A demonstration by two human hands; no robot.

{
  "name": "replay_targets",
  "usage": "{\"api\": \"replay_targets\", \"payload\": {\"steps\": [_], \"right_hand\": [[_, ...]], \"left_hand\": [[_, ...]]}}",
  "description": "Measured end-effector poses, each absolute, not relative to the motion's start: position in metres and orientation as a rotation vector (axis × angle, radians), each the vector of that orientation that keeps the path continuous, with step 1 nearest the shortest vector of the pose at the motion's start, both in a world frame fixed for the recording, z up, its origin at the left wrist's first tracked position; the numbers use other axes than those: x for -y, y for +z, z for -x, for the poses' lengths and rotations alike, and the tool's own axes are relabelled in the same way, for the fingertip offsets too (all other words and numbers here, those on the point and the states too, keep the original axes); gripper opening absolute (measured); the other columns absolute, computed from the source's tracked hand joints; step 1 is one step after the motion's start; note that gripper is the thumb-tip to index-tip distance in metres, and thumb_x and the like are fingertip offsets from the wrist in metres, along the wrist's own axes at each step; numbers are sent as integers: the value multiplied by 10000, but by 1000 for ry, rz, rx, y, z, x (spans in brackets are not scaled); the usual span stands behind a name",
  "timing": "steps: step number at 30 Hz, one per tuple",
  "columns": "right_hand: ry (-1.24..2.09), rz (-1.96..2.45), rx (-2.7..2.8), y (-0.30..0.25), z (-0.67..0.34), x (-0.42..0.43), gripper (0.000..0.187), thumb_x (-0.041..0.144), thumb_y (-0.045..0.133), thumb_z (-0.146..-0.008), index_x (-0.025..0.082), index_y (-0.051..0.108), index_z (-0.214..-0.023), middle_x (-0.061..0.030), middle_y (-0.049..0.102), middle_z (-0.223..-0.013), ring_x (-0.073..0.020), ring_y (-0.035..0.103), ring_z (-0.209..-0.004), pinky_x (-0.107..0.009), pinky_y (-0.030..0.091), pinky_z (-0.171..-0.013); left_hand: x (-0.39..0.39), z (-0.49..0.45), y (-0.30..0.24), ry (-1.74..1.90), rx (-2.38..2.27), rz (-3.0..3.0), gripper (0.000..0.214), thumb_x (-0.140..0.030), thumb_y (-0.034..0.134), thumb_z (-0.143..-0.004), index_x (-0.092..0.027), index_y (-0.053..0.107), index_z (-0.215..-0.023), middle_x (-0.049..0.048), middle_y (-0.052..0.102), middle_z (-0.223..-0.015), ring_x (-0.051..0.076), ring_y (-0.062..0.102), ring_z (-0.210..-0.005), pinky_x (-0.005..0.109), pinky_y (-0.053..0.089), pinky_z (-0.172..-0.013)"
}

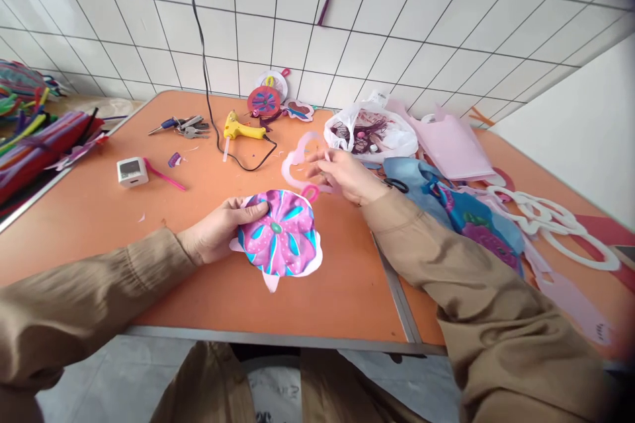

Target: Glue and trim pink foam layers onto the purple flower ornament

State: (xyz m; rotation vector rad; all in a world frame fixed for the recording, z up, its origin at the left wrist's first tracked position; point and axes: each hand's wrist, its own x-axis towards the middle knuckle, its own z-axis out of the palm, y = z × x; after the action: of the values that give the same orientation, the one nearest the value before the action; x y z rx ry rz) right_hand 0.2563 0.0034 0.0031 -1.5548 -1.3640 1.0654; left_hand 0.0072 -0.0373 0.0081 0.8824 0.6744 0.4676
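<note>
Gently: with left hand (pixel 214 235) pinching the pinwheel disc (pixel 278 238) at the table's (pixel 198 297) near middle, hold flat; with right hand (pixel 347 177) pinching the pale pink foam outline (pixel 292 168) just beyond, probably best to align edges squarely.

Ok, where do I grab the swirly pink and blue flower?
Pinch the swirly flower at its flat left rim, coming in from the left, thumb on top, as the left hand does. It is thin and nearly flat, and the folds in the middle would probably squash. The right hand holds the pink frame.
</note>
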Motion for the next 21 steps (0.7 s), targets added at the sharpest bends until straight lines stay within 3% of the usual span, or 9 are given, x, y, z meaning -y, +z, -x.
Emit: {"api": "replay_targets", "payload": {"steps": [2,4,7,9,12,17,19,21], "right_hand": [[949,1640,1557,0,-257,3,209,76,479,-805,174,618,-928,-46,699,-791,-158,636,-586,-317,546,-622],[736,1644,1746,-4,-253,8,300,38,494,-754,167,652,-974,-96,724,-984,-234,690,-880,-395,545,-849],[300,1571,2062,-9,-244,13,538,16,475,-717,164,604,-1218,-129,632,-1301,-289,576,-1223,-459,441,-1059],[207,1498,2161,-10,-242,14,602,55,504,-710,167,560,-1299,-131,600,-1353,-296,570,-1236,-469,446,-1059],[363,1403,2147,-11,-245,12,535,210,607,-723,156,601,-1255,-136,657,-1257,-298,639,-1114,-458,506,-979],[309,1212,1924,8,-249,21,236,344,578,-808,201,732,-913,-107,683,-1190,-298,595,-1180,-474,444,-1047],[507,1072,1853,23,-242,36,293,377,483,-901,205,719,-887,-90,719,-1079,-260,632,-1124,-454,467,-1024],[806,990,1933,35,-232,54,342,426,451,-935,198,691,-1019,-77,733,-1036,-236,681,-1011,-436,522,-934]], "left_hand": [[40,-7,9,432,-632,-933,461,-481,859,-599,-127,574,-519,-26,486,-423,51,381,-363,170,259,-348],[43,-7,10,403,-607,-978,472,-483,861,-598,-120,571,-511,-14,512,-450,56,413,-391,173,299,-376],[44,-9,8,430,-621,-984,449,-487,850,-617,-117,604,-557,-6,550,-479,63,448,-409,172,338,-395],[43,-11,4,494,-646,-954,428,-480,851,-618,-117,624,-606,-6,568,-495,71,472,-417,171,354,-396],[40,-13,1,595,-681,-913,422,-455,862,-609,-121,605,-614,-14,571,-507,76,493,-429,174,387,-408],[44,-13,7,644,-711,-1076,466,-519,813,-661,-116,588,-601,-19,547,-479,64,461,-410,168,362,-398],[48,-12,11,660,-713,-1248,480,-547,748,-732,-113,590,-601,-2,567,-482,75,482,-414,177,371,-404],[52,-10,14,663,-665,-1442,448,-526,643,-843,-107,643,-683,36,632,-525,110,553,-445,202,420,-433]]}}
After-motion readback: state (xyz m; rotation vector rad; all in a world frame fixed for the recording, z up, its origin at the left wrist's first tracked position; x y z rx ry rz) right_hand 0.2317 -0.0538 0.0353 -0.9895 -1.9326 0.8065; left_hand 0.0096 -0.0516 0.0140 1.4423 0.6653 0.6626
